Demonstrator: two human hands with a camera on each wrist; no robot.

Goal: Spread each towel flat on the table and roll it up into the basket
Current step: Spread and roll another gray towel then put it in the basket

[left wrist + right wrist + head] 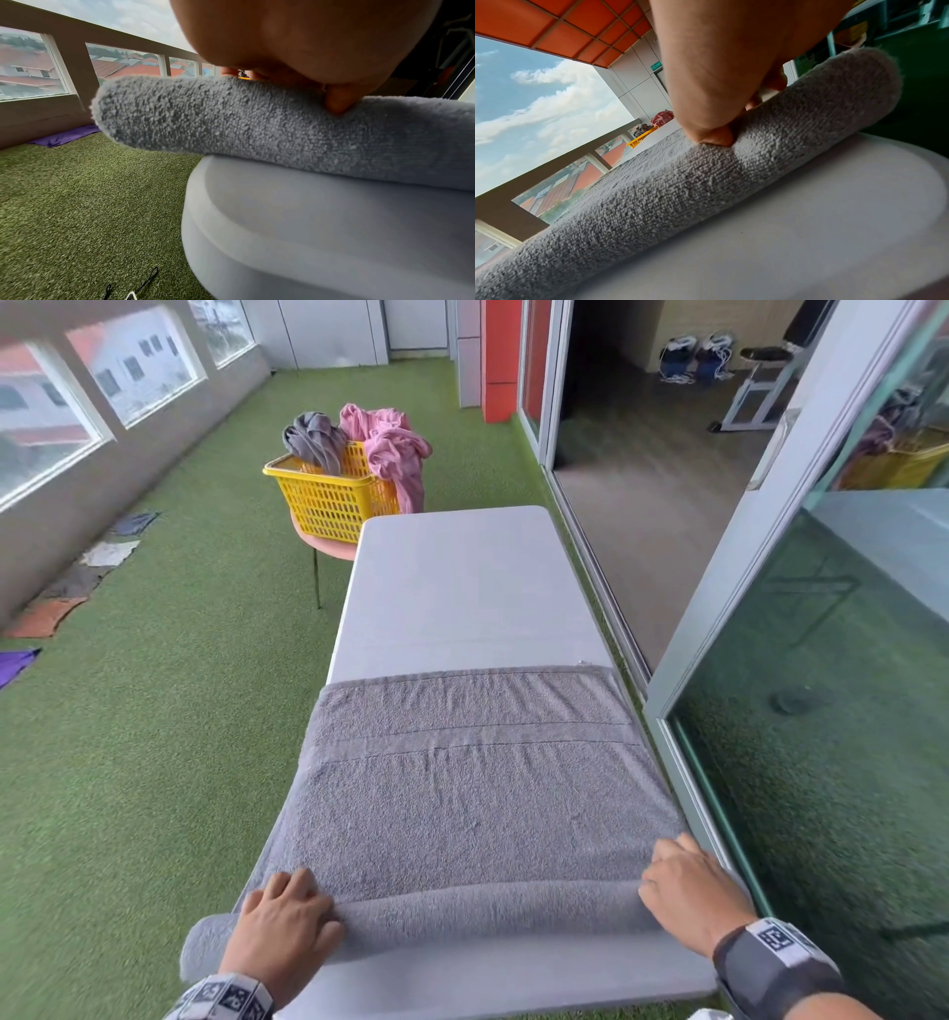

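Observation:
A grey towel (472,793) lies flat across the near half of the white table (457,588). Its near edge is rolled into a thick roll (488,911), whose left end overhangs the table edge (231,125). My left hand (298,896) grips the roll near its left end, fingers over the top and thumb (336,103) pressed into the near side. At the right end my right hand (667,870) grips the roll (706,186) the same way. A yellow basket (328,500) stands beyond the table's far left corner, holding a pink towel (390,444) and a grey cloth (314,436).
The basket sits on a pink stool (328,546) on green artificial grass. Several cloths (110,552) lie along the left wall, including a purple one (64,138). A glass sliding door (770,608) runs close along the table's right side. Black cords (144,282) lie on the grass.

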